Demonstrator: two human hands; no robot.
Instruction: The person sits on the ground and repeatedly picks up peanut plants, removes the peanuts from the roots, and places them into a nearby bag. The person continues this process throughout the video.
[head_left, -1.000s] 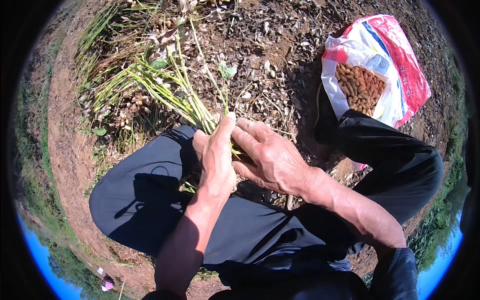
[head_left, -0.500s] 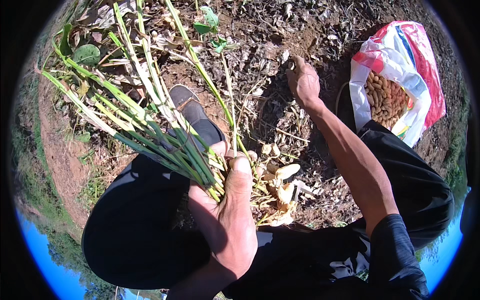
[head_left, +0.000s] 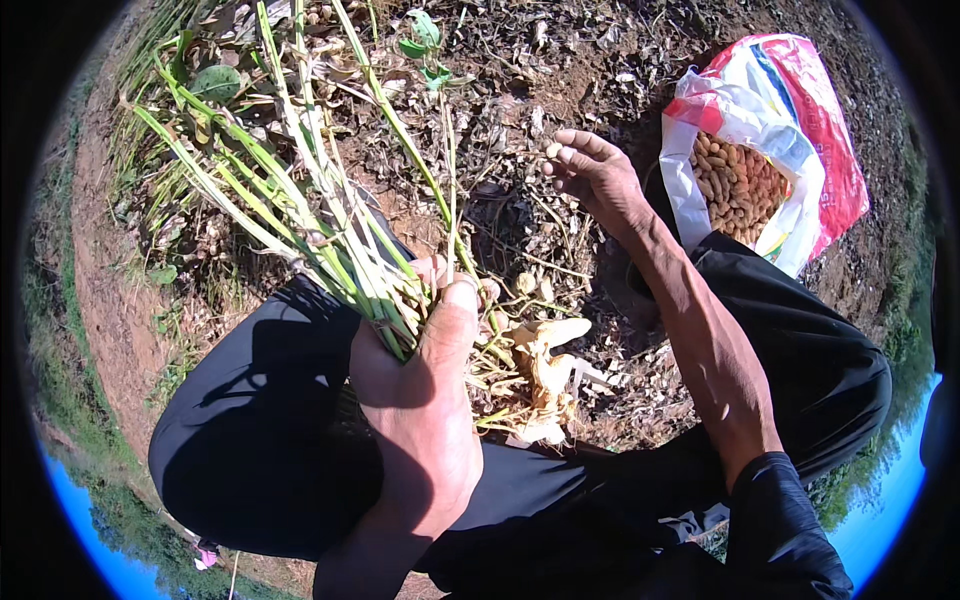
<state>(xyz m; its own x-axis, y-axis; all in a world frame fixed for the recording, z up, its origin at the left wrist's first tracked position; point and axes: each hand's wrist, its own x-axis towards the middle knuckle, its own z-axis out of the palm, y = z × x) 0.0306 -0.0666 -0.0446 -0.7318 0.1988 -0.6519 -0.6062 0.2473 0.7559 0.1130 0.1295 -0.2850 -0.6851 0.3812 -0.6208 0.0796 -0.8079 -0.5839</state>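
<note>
Clamping the bunch of green stalks (head_left: 330,240) in a tight left hand (head_left: 420,400), pods (head_left: 535,375) dangling just beyond the fist, suited picking, while the right hand (head_left: 595,175) hovered half-curled, apparently empty, beside the bag (head_left: 790,150).

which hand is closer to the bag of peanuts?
Right. The right hand hovers over the soil just left of the bag, not touching it. The left hand is farther away, gripping the stems over the lap.
</note>
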